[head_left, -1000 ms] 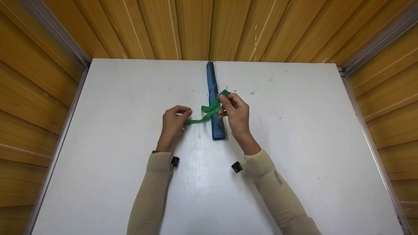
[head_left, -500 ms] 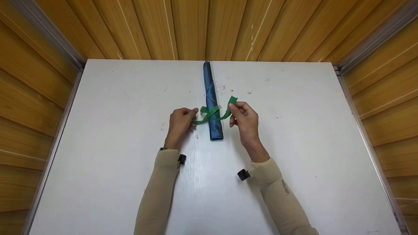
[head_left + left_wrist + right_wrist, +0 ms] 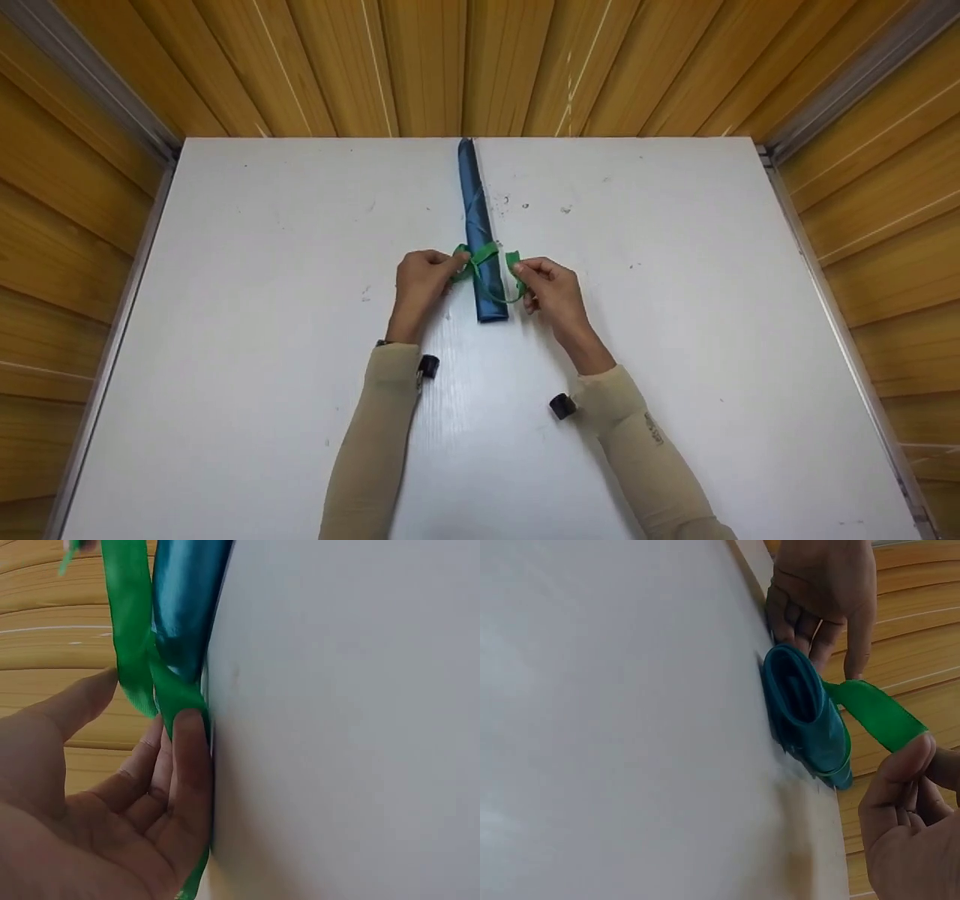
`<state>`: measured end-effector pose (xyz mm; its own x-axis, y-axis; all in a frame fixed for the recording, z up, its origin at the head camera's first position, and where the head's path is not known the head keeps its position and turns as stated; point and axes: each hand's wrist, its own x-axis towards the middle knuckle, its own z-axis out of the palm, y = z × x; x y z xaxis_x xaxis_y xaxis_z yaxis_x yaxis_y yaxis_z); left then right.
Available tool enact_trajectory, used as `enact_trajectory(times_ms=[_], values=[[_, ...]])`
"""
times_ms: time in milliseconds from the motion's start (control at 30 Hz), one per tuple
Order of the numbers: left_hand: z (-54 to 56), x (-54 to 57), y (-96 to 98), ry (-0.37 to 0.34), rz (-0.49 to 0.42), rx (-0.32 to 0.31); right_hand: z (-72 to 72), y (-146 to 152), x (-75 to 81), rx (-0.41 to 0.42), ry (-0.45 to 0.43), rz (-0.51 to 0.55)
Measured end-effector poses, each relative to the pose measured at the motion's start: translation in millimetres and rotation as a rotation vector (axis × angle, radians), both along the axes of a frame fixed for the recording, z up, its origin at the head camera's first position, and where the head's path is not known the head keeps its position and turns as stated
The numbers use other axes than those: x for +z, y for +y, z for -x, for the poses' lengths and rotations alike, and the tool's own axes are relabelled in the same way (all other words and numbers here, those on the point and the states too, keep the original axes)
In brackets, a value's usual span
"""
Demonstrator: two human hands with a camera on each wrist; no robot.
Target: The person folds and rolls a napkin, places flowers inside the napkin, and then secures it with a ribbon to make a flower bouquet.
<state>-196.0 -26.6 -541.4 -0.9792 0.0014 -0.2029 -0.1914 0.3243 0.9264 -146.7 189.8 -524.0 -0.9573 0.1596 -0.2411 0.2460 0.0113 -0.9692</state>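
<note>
A rolled-up piece of shiny blue fabric (image 3: pixel 471 202) lies lengthwise on the white table, its hollow near end showing in the right wrist view. Round it passes a green ribbon (image 3: pixel 486 253), crossed on top. My left hand (image 3: pixel 425 281) is against the roll's left side, holding the ribbon where it crosses; in the left wrist view the fingers (image 3: pixel 191 765) touch the ribbon low beside the roll. Just right of the roll, my right hand (image 3: pixel 559 296) pinches one ribbon end between thumb and forefinger. That length sags across the roll as a loose curve.
The white tabletop (image 3: pixel 262 375) ends at a wood-patterned panel wall (image 3: pixel 427 67) behind, and similar panels stand left and right. A small black camera (image 3: pixel 562 406) sticks out from each sleeve cuff.
My right hand first drew its ribbon end out to the right, then came back toward the roll. My left hand has moved right, up to the roll and the ribbon's crossing. The head view has shifted slightly.
</note>
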Motion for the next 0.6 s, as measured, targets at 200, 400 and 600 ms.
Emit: enact_trajectory(times_ms=[200, 400, 600], values=[[1.2, 0.0, 6.4, 0.027, 0.072, 0.002, 5.6, 0, -7.1, 0.044, -0.064, -0.087], [1.1, -2.4, 11.3, 0.034, 0.045, 0.018, 12.2, -4, -11.9, 0.052, -0.074, -0.102], [-2.4, -3.2, 15.3, -0.028, -0.086, 0.034, 17.7, -7, -12.1, 0.057, -0.094, -0.139]])
